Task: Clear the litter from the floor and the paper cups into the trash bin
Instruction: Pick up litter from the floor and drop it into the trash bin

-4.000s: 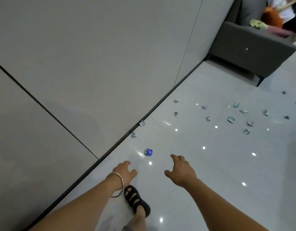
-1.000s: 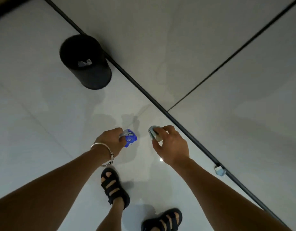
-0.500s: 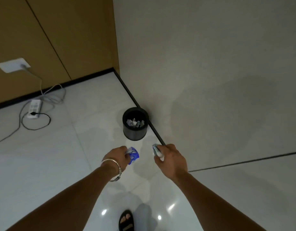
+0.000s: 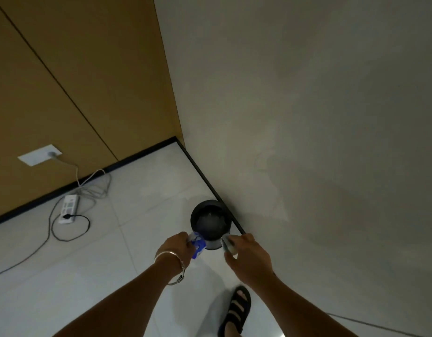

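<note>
Closest in, beneath the right forearm: a black strapped sandal (image 4: 235, 310), flat on the glossy white floor (image 4: 112, 276). Further out, round the left wrist, a silver bangle (image 4: 172, 254). Next, the left hand (image 4: 176, 248) curled round a crumpled blue-and-white scrap (image 4: 198, 246), pinched at the fingertips and poking out toward the right hand (image 4: 249, 261). That one likewise closed, thumb and fingers clamped on a pale crumpled scrap (image 4: 228, 246). Both scraps apart from each other, held just before the near wall of the trash bin (image 4: 213, 243). Black, round and upright, straight beyond the gap between the two hands, tucked against the dark skirting (image 4: 205, 178) of the pale wall (image 4: 319, 117) on the right hand's side. Inside, a heap of pale scraps (image 4: 210, 218), blurred. Far out to the left of the left hand: a white power strip (image 4: 69, 209) on the floor, a black cable (image 4: 71, 231) looped beside it, a white lead (image 4: 76, 176) up to a wall socket (image 4: 39, 154). Beyond, a tan panelled wall (image 4: 76, 69).
</note>
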Tool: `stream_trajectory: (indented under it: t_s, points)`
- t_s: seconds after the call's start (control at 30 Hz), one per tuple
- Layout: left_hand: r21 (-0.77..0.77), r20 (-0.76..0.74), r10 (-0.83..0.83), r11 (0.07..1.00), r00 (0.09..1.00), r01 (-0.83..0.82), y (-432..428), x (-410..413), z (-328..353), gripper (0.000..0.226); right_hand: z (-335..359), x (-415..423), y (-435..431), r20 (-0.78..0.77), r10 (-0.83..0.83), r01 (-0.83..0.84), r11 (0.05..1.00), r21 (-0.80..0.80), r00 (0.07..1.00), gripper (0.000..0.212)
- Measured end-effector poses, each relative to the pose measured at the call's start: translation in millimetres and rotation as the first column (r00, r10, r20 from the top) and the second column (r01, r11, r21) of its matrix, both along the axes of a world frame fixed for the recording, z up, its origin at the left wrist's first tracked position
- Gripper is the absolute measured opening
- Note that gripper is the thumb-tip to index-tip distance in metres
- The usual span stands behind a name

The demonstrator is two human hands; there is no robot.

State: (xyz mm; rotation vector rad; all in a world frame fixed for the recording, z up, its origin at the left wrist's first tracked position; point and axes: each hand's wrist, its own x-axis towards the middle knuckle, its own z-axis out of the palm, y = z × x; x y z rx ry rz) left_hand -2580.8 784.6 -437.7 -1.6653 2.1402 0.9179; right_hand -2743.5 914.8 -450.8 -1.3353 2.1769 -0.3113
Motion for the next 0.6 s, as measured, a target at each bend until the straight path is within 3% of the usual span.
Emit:
stream_trajectory:
  t_s: [0.33,0.6]
  points:
    - [0.12,-0.01,-0.035,0.992,0.999,0.036,-110,-69,-70,0.017,-61,-63,-90,0.023,-0.082,0.078,0.986,0.15,0.996,0.042]
    - [0.329,0.028,-0.114,0.939,0.993,0.099,-198,-109,-236,0.038,-208,-67,-187,0.057,-0.303,0.267,0.903,0.336,0.951,0.045]
